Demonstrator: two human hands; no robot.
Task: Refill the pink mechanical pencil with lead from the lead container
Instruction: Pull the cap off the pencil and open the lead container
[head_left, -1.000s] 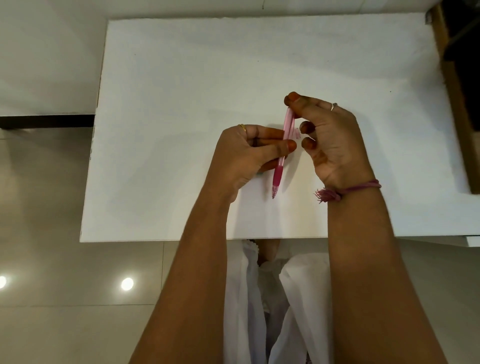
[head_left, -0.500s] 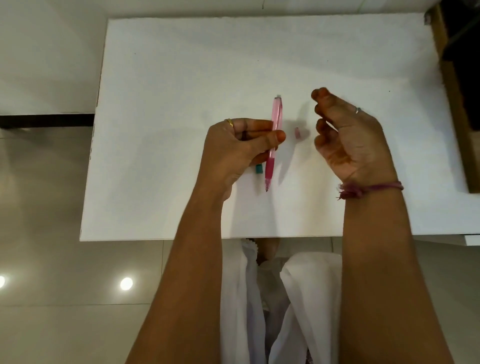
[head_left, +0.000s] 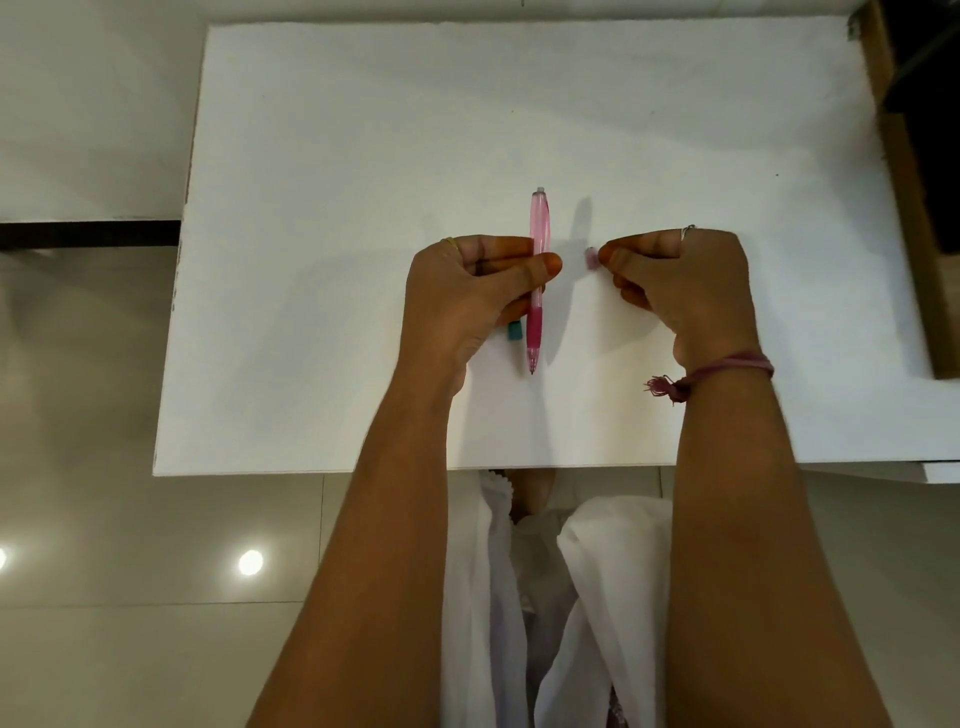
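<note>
The pink mechanical pencil (head_left: 538, 270) is standing nearly upright over the middle of the white table (head_left: 322, 156), tip pointing toward the person and back end pointing away, while the left hand (head_left: 467, 291) is gripping its barrel between thumb and curled fingers. A small teal piece (head_left: 514, 330), possibly part of the lead container, is peeking out from under the same hand; what it is cannot be told for certain. Just beside the pencil, the right hand (head_left: 680, 280) is reaching with curled fingers for a small pink cap (head_left: 591, 258) lying on the table, its fingertips (head_left: 608, 255) touching or all but touching the piece; whether they are already pinching it cannot be told. A pink thread band (head_left: 727, 366) is circling the right wrist, and white cloth (head_left: 597, 597) is hanging below the table's near edge. Judging by the layout, the closing step appears to be in hand: the cap is being fetched to go back on the pencil's far end. The next move is calling for a firm pinch on the tiny cap, then a careful alignment with the open end while the left hand is keeping the barrel steady.
</note>
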